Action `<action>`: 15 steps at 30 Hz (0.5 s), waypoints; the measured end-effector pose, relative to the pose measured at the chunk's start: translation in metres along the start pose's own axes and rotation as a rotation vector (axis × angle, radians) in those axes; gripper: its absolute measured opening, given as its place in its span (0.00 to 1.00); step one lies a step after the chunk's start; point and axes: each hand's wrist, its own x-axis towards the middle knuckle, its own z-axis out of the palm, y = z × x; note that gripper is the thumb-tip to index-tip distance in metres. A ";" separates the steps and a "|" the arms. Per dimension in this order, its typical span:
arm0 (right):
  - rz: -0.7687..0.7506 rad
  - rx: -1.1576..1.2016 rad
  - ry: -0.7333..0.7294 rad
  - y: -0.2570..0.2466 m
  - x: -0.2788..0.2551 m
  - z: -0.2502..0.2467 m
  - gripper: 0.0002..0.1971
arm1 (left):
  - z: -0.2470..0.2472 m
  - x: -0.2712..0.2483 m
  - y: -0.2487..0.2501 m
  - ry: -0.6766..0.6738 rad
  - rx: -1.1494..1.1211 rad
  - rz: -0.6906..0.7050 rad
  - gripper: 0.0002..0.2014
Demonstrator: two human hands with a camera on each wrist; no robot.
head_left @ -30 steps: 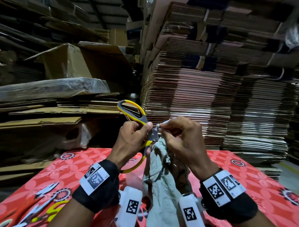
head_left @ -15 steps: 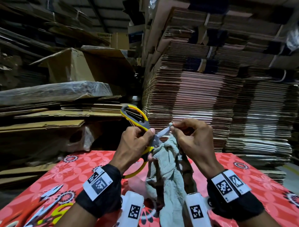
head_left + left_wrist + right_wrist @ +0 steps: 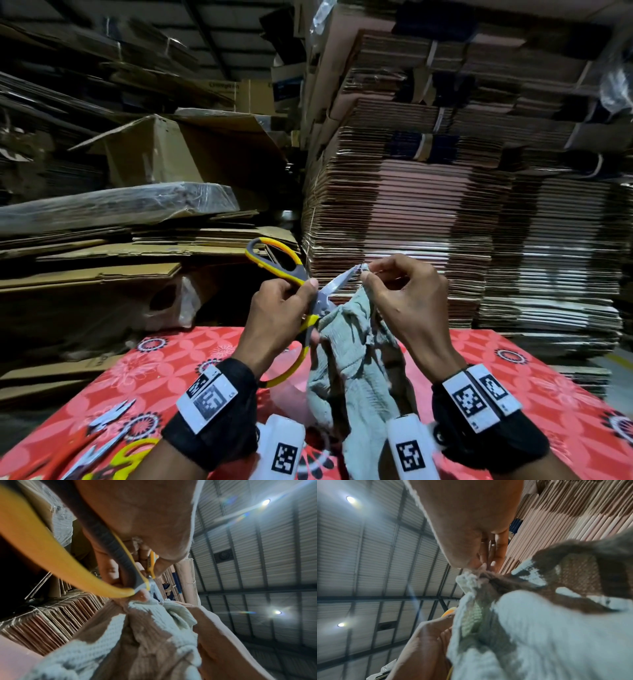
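Above the red table (image 3: 164,370), left fingers (image 3: 309,285) grip scissors (image 3: 329,290); right fingers (image 3: 383,270) pinch cloth (image 3: 349,346).

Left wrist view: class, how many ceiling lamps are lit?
2. One lamp is at the upper right, a second lamp lower on the right. The left hand and cloth may hide more.

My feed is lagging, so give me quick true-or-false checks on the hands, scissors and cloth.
1. The left hand grips the yellow-handled scissors. True.
2. The right hand is empty. False: its fingers pinch the cloth near the blade tip.
3. The yellow-handled scissors lie on the table. False: they are held up above the red tablecloth.
4. Other scissors lie on the red tablecloth at the near left. True.
5. The cloth is dark blue. False: it is pale grey-green.
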 end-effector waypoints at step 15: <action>0.127 0.184 -0.139 -0.009 -0.003 0.008 0.07 | -0.029 0.002 0.021 0.105 -0.112 -0.115 0.23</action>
